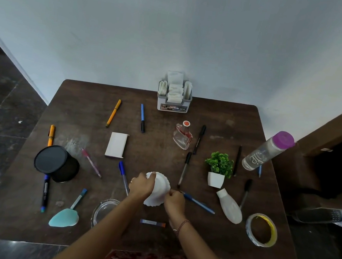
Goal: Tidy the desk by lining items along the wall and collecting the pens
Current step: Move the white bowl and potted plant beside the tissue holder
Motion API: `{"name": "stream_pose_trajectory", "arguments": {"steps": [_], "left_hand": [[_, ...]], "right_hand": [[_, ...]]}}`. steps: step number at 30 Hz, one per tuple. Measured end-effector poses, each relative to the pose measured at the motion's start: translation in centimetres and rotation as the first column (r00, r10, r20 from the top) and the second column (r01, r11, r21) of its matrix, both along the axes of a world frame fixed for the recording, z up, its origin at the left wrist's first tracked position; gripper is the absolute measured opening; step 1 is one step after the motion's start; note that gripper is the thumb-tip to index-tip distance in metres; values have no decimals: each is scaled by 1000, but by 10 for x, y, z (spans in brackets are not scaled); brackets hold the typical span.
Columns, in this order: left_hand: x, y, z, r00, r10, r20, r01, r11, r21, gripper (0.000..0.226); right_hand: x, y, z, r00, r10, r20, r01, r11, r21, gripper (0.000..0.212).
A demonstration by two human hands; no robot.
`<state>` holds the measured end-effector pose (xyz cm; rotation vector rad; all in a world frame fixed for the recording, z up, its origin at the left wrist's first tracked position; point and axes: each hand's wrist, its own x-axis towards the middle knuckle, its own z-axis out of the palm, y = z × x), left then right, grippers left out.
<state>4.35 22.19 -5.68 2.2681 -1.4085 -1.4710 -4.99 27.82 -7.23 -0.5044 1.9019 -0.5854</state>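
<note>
White cup — left hand grips it, right hand apparently too; pens flank closely.

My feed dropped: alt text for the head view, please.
The left hand and right hand hold a white ribbed cup at the front middle of a brown desk. Pens lie scattered around; only a caddy of white packets stands by the wall.

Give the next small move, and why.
Probably lift the white fluted vase and set it against the wall beside the napkin holder: the left hand and right hand grip it mid-desk, and only the holder stands there.
</note>
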Motion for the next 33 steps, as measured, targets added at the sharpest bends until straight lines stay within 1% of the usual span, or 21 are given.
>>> {"name": "stream_pose_trajectory", "arguments": {"steps": [3, 5, 8, 10, 12, 14, 16, 19, 21, 26, 27, 28, 31, 33], "left_hand": [[5, -6, 1, 999, 42, -19, -42, 999, 34, 56], [9, -13, 0, 994, 96, -52, -93, 994, 65, 57], [12, -20, -2, 985, 157, -65, -151, 985, 84, 59], [14, -22, -3, 982, 172, -79, -166, 983, 80, 57], [14, -23, -3, 986, 150, -79, -144, 987, 77, 53], [13, -24, -4, 991, 110, -70, -105, 992, 75, 49], [13, -27, -3, 995, 84, -56, -79, 993, 82, 45], [11, -29, -3, 999, 22, -36, -19, 997, 79, 38], [8, -26, -2, 999, -8, -38, 10, 999, 49, 39], [8, -25, 6, 990, -9, -138, 5, 1000, -25, 38], [9, -27, 10, 986, 5, -164, -11, 999, -35, 37], [9, -29, 13, 981, 10, -195, -21, 998, -54, 37], [3, -35, 32, 961, -28, -274, -6, 992, -123, 36], [-3, -39, 43, 945, -69, -319, 9, 982, -187, 34]], "right_hand": [[-3, -5, -6, 977, -201, 76, 196, 979, 59, 22], [-7, -8, -8, 949, -285, 136, 278, 958, 68, 20], [-5, -7, -8, 949, -278, 151, 272, 960, 62, 16], [-2, -6, -6, 956, -262, 131, 259, 965, 37, 23], [-1, -6, -6, 956, -270, 117, 269, 963, 26, 28], [0, -7, -5, 944, -305, 128, 305, 952, 14, 24], [0, -7, -7, 928, -340, 150, 341, 940, 21, 24], [-2, -7, -8, 888, -403, 221, 400, 915, 59, 27], [-3, -8, -11, 843, -451, 292, 449, 890, 78, 18], [-13, -6, 2, 733, -495, 467, 540, 840, 44, 27], [-16, -5, 9, 736, -477, 480, 532, 847, 27, 27], [-19, -4, 16, 765, -437, 474, 496, 869, 0, 26], [-32, -6, 43, 896, -250, 366, 300, 950, -84, 28], [-43, -13, 59, 928, -197, 316, 244, 963, -116, 31]]}}
